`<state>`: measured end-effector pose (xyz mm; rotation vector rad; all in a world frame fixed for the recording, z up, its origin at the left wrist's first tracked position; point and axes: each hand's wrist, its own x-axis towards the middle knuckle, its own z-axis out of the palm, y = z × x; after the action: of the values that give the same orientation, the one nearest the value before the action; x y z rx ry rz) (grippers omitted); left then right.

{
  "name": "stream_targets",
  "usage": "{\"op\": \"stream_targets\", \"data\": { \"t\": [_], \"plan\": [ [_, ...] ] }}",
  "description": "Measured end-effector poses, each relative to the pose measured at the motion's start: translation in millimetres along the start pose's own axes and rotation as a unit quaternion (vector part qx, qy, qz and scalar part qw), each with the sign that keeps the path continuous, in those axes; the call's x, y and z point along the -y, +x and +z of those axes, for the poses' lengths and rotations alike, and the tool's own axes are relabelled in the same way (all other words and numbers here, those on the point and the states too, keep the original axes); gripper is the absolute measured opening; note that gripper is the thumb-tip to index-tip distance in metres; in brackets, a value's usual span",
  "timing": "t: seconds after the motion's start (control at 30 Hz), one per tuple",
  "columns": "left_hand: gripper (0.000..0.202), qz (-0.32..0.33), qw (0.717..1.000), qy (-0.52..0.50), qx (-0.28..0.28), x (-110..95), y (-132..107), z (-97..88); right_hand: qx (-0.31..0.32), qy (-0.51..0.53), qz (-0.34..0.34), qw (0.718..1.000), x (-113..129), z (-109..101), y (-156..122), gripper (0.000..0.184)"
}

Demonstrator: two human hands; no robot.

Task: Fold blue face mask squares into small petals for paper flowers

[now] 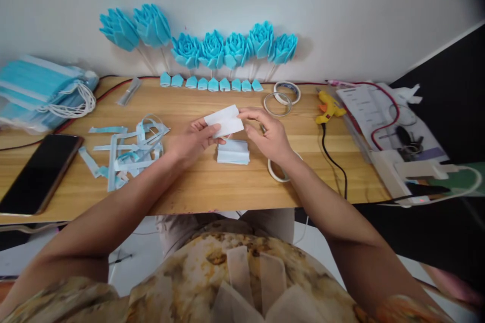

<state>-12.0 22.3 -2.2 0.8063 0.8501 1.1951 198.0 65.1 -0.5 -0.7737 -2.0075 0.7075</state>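
A white rectangular piece of mask fabric [224,121] is held slightly tilted above the table. My left hand [193,139] grips its left end, thumb on top and fingers beneath. The fingertips of my right hand [268,133] pinch its right edge. Just below lies a small stack of pale blue-white fabric pieces [233,153]. Beyond my hands, several small folded blue petals [202,84] stand in a row. Left of my left hand is a loose heap of cut blue and white strips [131,151]. A roll of tape [278,171] is partly hidden under my right forearm.
Blue fabric flowers on stems [212,50] lean against the wall. Blue face masks [38,88] and a phone [41,174] lie left. More tape rolls [297,92], a yellow glue gun [329,107] with its black cord, and a white power strip [394,176] are on the right.
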Motion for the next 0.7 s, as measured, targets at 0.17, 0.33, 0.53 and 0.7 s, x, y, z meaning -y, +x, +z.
{"op": "stream_targets", "data": {
  "t": [0.17, 0.33, 0.53, 0.7],
  "plan": [
    [0.034, 0.014, 1.0, 0.02, 0.017, 3.5, 0.5, -2.2, 0.003, 0.002, -0.015, 1.0, -3.1, 2.0, 1.7, 0.01],
    [0.038, 0.019, 0.998, 0.058, 0.018, 4.2, -0.5, -1.9, -0.006, 0.009, 0.004, 1.0, -2.3, 3.3, 2.3, 0.009],
    [0.04, 0.016, 0.997, 0.075, 0.012, 4.2, -0.9, -2.2, -0.011, 0.001, 0.062, 0.998, 2.9, 3.4, 0.6, 0.011],
    [0.039, 0.014, 0.996, 0.082, 0.016, 4.1, -1.2, -1.4, -0.01, 0.003, 0.081, 0.997, 3.7, 5.3, 0.8, 0.008]
  ]
}}
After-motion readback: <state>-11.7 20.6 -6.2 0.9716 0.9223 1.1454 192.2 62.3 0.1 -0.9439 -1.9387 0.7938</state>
